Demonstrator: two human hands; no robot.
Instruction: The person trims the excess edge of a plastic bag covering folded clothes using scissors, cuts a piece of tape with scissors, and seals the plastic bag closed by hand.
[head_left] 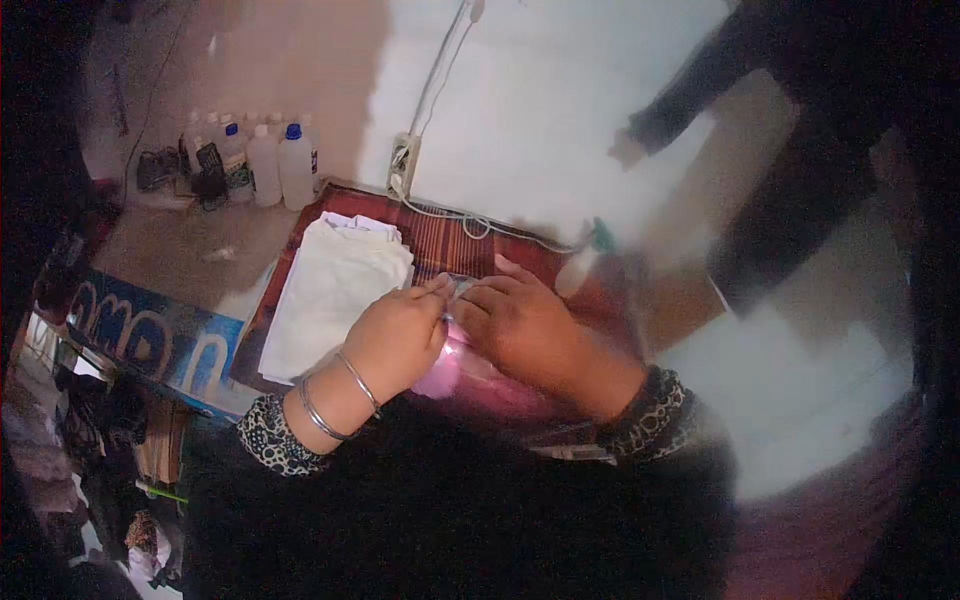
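A clear plastic bag (458, 284) with something pink, apparently folded cloth (440, 376), inside it lies in front of me. My left hand (398, 335), with two bangles on the wrist, pinches the bag's far edge. From the right, my right hand (525, 325) has its fingers curled over the same edge, close to the left fingertips. The right palm and forearm cover part of the bag. Just left of my hands rests a stack of folded white cloth (335, 285).
A red plaid cloth (450, 235) covers the table. A power strip (403, 165) with a cable lies at the wall. Several plastic bottles (296, 168) stand back left. A spray bottle (585, 260) is to the right. Another person (790, 150) stands at the right.
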